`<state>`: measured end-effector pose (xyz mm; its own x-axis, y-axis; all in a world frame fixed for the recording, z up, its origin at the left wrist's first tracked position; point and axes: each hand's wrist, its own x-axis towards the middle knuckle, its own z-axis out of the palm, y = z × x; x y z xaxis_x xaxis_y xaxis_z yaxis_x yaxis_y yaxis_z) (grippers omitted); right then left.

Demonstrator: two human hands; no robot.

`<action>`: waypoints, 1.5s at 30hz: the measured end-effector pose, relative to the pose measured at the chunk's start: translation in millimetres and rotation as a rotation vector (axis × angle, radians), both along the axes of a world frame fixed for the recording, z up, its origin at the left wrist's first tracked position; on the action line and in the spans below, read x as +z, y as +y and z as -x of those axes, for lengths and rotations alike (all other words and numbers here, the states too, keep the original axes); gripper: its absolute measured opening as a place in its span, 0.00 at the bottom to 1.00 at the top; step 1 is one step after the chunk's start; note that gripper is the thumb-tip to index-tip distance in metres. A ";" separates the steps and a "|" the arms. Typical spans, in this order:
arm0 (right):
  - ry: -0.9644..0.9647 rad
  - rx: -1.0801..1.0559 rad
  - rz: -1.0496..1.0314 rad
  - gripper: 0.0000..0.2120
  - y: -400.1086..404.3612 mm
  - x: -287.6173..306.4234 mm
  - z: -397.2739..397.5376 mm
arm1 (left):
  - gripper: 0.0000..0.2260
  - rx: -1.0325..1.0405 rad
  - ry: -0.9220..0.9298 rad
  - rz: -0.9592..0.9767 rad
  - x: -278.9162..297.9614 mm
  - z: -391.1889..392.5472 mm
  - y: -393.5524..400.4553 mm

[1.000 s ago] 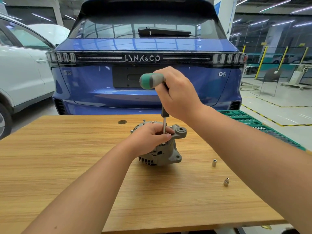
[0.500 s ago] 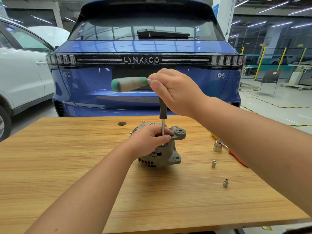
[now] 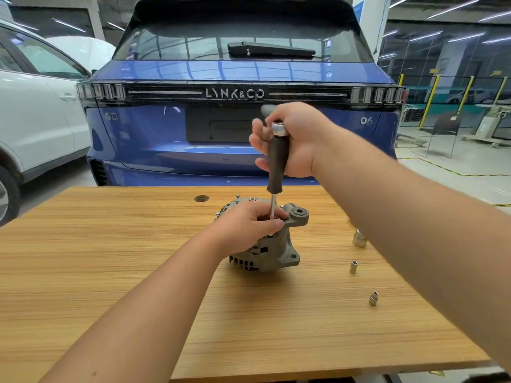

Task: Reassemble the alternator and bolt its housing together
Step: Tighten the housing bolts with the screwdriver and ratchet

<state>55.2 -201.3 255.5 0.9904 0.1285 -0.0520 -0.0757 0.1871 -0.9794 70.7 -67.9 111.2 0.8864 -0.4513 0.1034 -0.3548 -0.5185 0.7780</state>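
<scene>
Left hand (image 3: 250, 226) hides the driver (image 3: 277, 161) tip — alternator (image 3: 279, 252) bolt unseen.

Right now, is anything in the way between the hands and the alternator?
Nothing visible does. The left hand already rests on the alternator, and the right hand holds the driver upright, its shaft going down to the housing beside the left fingers.

Matt cast-metal alternator (image 3: 276, 252), wood-grain table (image 3: 110, 272)

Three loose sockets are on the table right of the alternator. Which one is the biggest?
The farthest socket, beside the right forearm. It is clearly wider than the middle socket and the nearest socket, both slim.
</scene>
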 end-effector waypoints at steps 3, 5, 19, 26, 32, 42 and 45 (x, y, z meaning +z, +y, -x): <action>-0.027 -0.163 -0.427 0.04 4.9 -21.9 -3.9 | 0.09 0.000 0.000 -0.002 1.5 1.7 -0.7; -0.174 -0.237 -0.476 0.02 8.2 -33.9 -1.8 | 0.10 0.000 -0.004 -0.003 2.1 2.3 -1.0; -1.249 -0.421 0.902 0.13 2.8 -54.7 10.7 | 0.11 0.008 -0.020 0.018 0.7 1.6 0.1; -1.277 -0.193 1.078 0.22 -23.5 -50.0 6.1 | 0.08 -0.002 -0.013 0.008 -0.1 0.9 0.4; -1.321 -0.111 1.164 0.21 -36.2 -36.6 4.3 | 0.07 0.005 0.002 0.015 -1.4 -0.9 0.7; -0.778 -0.191 1.459 0.20 6.1 9.8 -0.9 | 0.11 -0.010 -0.016 0.012 -1.8 0.1 0.5; -0.260 -0.034 0.974 0.11 7.8 21.1 -6.3 | 0.10 -0.005 -0.018 0.002 -3.2 -1.9 1.1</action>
<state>61.6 -193.6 276.6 0.9883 0.1164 0.0989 0.1523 -0.7052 -0.6925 72.6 -66.8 108.0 0.8820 -0.4557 0.1203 -0.3715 -0.5150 0.7725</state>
